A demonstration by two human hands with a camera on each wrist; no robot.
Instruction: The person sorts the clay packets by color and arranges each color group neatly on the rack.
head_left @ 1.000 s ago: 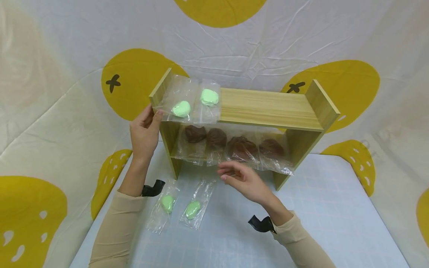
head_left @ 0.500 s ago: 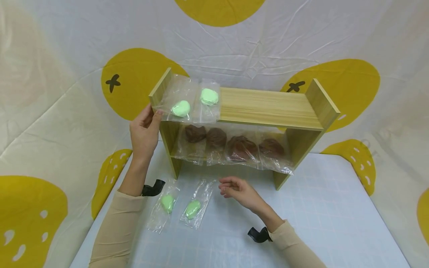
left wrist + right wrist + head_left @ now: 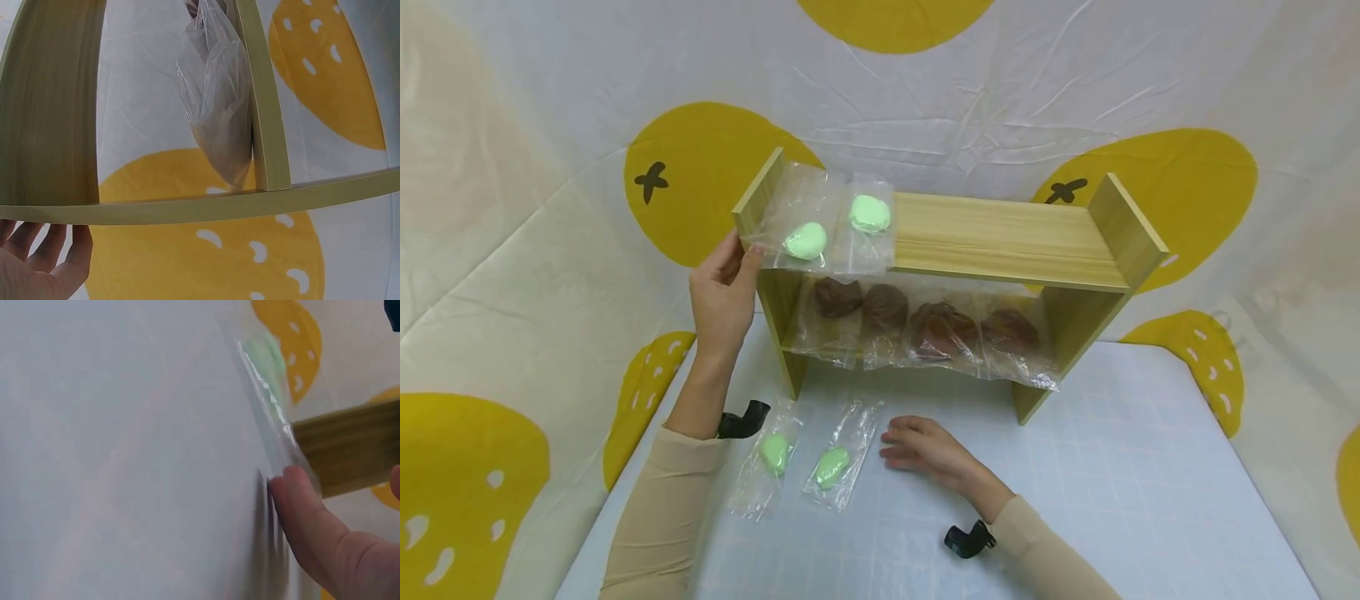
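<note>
My left hand grips the front edge of the left side panel of a small wooden shelf. Its thumb lies by the corner of a clear bag with a pale green lump; in the left wrist view, the fingers rest against the panel's outer face. My right hand hovers low over the table, fingers relaxed, holding nothing. Just left of it lies a clear bag with a green lump, also visible beyond the fingertips in the right wrist view. Another such bag lies farther left.
A second bagged green lump sits on the upper board. Several clear bags of brown lumps line the lower board, their ends overhanging its front. A pale checked cloth covers the table, and a yellow-patterned curtain hangs behind.
My right hand has moved down and toward me, from in front of the lower board to beside the bag on the table. The left hand has stayed at the side panel.
</note>
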